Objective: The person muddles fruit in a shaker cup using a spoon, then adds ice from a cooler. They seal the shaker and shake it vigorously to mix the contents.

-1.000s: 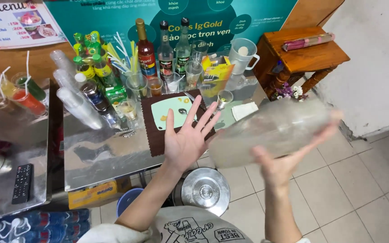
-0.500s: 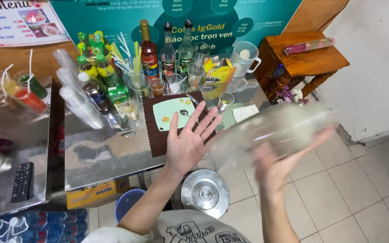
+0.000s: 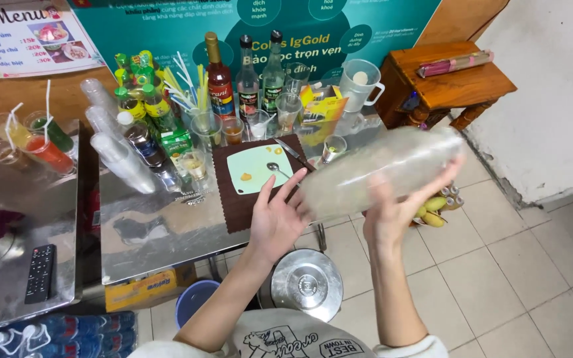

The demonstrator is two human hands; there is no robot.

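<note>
My right hand (image 3: 392,215) grips a long clear plastic sleeve of stacked cups (image 3: 379,169) from below. It is held nearly level, tilted up to the right, over the front right corner of the steel table (image 3: 154,232). My left hand (image 3: 278,217) is open with fingers spread, and its fingertips rest against the sleeve's left end. Just behind that hand lies a light green cutting board (image 3: 253,167) on a brown mat, with a spoon (image 3: 277,168) and a knife (image 3: 293,152) on it.
Syrup bottles (image 3: 220,79), glasses, straws and stacks of clear cups (image 3: 117,156) crowd the back of the table. A wooden stool (image 3: 452,83) stands at the right. On the tiled floor are a steel lid (image 3: 306,285), bananas (image 3: 432,211) and a blue bucket (image 3: 193,301). A remote (image 3: 39,272) lies on the left.
The sleeve of cups has swung left and closer to my left hand, whose fingers now touch its end. My right hand has shifted along under the sleeve.
</note>
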